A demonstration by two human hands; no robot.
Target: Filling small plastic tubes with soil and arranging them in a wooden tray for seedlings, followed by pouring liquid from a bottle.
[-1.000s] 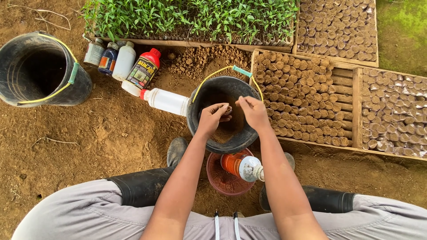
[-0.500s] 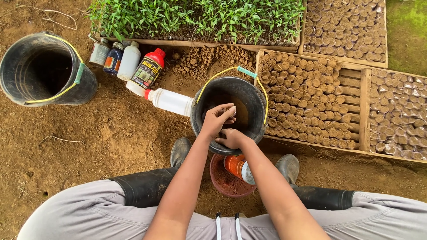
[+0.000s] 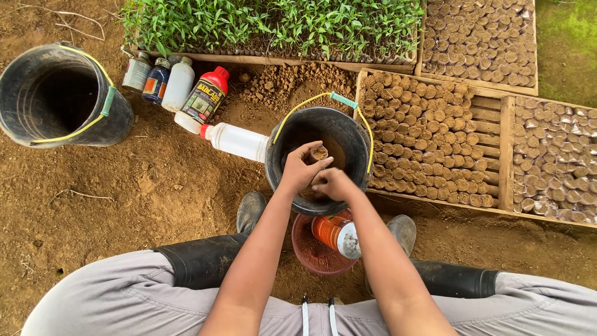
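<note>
My left hand (image 3: pixel 298 167) holds a small soil-filled seedling cup (image 3: pixel 319 152) over the black bucket (image 3: pixel 354 134) with the yellow handle. My right hand (image 3: pixel 334 183) is just beside it, over the bucket's near rim, fingers bent with soil in them as far as I can see. The bucket has brown soil at its bottom. Below it, between my boots, a red-brown basket (image 3: pixel 311 252) holds an orange bottle (image 3: pixel 334 232) lying on its side.
A second black bucket (image 3: pixel 59 93) stands at the left. Several bottles (image 3: pixel 180 87) and a white bottle on its side (image 3: pixel 233 140) lie by the seedling tray (image 3: pixel 267 25). Wooden crates of soil cups (image 3: pixel 429 140) fill the right. Loose soil (image 3: pixel 292 81) is heaped behind the bucket.
My right hand dropped from above the bucket to its near rim, then rose slightly beside my left hand. My left hand turned the cup so its soil top shows.
</note>
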